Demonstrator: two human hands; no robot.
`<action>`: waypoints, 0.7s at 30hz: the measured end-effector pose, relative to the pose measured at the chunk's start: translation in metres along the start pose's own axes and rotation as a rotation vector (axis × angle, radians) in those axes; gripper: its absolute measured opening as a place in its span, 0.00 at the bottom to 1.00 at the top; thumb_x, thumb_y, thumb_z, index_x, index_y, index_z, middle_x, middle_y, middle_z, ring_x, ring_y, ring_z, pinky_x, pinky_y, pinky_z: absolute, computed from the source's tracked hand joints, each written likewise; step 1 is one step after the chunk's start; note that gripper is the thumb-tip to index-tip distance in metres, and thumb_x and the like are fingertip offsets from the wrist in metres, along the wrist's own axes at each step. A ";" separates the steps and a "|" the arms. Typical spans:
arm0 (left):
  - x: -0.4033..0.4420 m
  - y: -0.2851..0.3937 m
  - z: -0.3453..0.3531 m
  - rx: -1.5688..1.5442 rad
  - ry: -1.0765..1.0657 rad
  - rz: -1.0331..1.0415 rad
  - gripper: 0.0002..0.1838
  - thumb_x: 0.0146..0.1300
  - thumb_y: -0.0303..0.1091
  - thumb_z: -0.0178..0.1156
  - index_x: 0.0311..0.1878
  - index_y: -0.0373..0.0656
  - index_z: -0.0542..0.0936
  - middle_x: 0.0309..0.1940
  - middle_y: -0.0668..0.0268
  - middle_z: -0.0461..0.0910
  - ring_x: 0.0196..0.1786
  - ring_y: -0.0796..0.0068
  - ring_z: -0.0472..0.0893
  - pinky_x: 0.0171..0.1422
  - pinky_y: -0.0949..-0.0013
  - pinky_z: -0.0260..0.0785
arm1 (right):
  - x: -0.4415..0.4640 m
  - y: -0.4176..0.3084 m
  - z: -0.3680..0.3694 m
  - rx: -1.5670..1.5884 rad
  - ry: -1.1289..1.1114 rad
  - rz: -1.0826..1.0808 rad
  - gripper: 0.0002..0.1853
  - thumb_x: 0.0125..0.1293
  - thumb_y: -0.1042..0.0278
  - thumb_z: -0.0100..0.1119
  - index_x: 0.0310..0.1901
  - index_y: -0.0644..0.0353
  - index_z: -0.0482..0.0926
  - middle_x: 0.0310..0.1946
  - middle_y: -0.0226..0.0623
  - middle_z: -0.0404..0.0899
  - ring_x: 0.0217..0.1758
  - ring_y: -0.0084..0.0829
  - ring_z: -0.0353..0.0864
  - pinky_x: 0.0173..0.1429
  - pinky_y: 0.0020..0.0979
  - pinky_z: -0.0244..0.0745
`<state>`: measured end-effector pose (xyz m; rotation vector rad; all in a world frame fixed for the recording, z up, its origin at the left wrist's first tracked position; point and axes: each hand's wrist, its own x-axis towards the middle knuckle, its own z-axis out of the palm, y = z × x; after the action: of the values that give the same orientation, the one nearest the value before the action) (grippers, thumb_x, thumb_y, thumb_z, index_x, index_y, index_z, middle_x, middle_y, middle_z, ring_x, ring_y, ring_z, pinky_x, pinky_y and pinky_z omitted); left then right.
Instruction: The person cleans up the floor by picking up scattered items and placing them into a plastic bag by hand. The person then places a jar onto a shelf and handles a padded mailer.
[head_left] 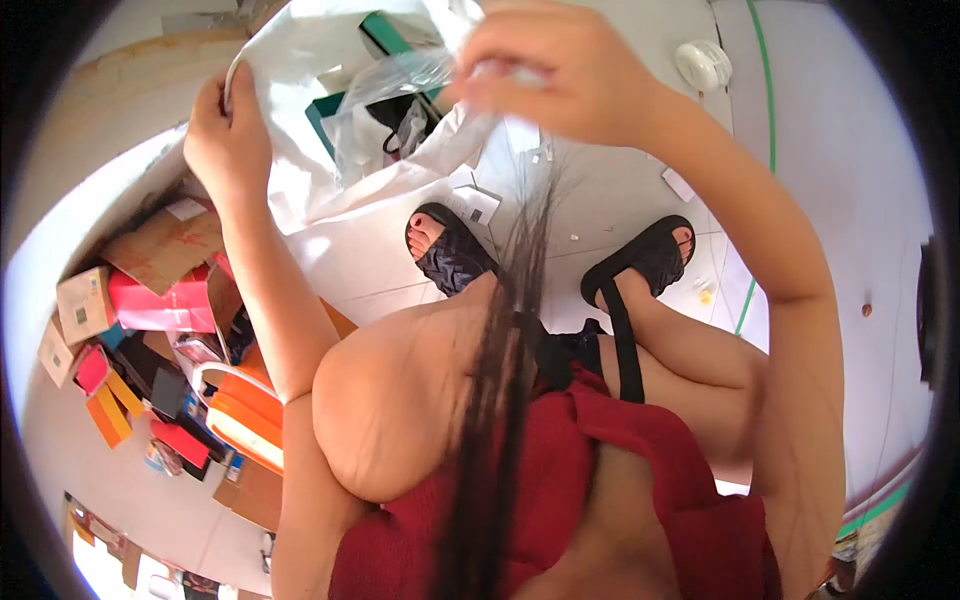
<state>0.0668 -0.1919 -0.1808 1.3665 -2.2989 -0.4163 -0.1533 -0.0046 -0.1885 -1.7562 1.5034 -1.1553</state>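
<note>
A large white bag (310, 190) lies open on the floor ahead, with green pieces (386, 36), clear plastic (412, 75) and black items (402, 115) inside it. At its left edge my left hand (230, 130) is closed on the white rim, thumb over the edge. My right hand (550, 75) is above the bag's right side, fingers curled and blurred by motion. Something pale shows between those fingers, too blurred to name, and the clear plastic lies right beside them.
Cardboard boxes (165, 245), a pink box (165, 300) and an orange container (245, 410) are piled at the left. A round white object (703, 66) sits on the tiles at the upper right. Black sandals (450, 255) and small scraps are on the floor.
</note>
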 end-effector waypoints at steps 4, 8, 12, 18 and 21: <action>-0.006 0.005 0.006 -0.028 0.012 0.014 0.17 0.63 0.44 0.57 0.37 0.38 0.81 0.24 0.56 0.79 0.29 0.66 0.80 0.38 0.67 0.70 | -0.062 0.091 0.032 -0.173 -0.059 0.431 0.10 0.60 0.63 0.61 0.40 0.59 0.78 0.37 0.36 0.76 0.30 0.31 0.75 0.36 0.30 0.71; -0.004 0.004 0.009 -0.026 -0.015 0.008 0.14 0.61 0.43 0.61 0.37 0.40 0.83 0.28 0.60 0.81 0.33 0.71 0.81 0.38 0.69 0.71 | -0.091 0.132 0.097 -0.541 -0.231 0.476 0.21 0.55 0.60 0.65 0.49 0.55 0.74 0.48 0.41 0.72 0.52 0.42 0.72 0.45 0.42 0.76; -0.006 0.003 0.006 0.015 -0.026 -0.008 0.18 0.62 0.47 0.59 0.41 0.40 0.82 0.22 0.64 0.78 0.27 0.78 0.73 0.37 0.74 0.68 | -0.095 0.146 0.137 -0.631 -0.349 0.386 0.22 0.51 0.65 0.67 0.48 0.56 0.74 0.48 0.42 0.70 0.54 0.45 0.69 0.47 0.41 0.77; -0.006 0.006 0.012 -0.036 -0.012 0.014 0.18 0.62 0.47 0.60 0.42 0.40 0.82 0.24 0.63 0.80 0.28 0.78 0.76 0.38 0.73 0.68 | -0.115 0.152 0.140 -0.581 -0.371 0.470 0.14 0.56 0.71 0.59 0.46 0.57 0.74 0.43 0.42 0.72 0.51 0.43 0.71 0.45 0.38 0.76; -0.008 0.005 0.014 -0.017 0.009 0.045 0.18 0.62 0.47 0.59 0.42 0.40 0.82 0.26 0.62 0.81 0.29 0.77 0.77 0.38 0.73 0.69 | -0.124 0.134 0.152 -0.152 -0.361 0.515 0.07 0.58 0.71 0.56 0.38 0.60 0.72 0.36 0.46 0.76 0.43 0.46 0.76 0.43 0.42 0.72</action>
<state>0.0594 -0.1826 -0.1926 1.3032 -2.3094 -0.4142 -0.0883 0.0668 -0.4053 -1.4405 1.7018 -0.4525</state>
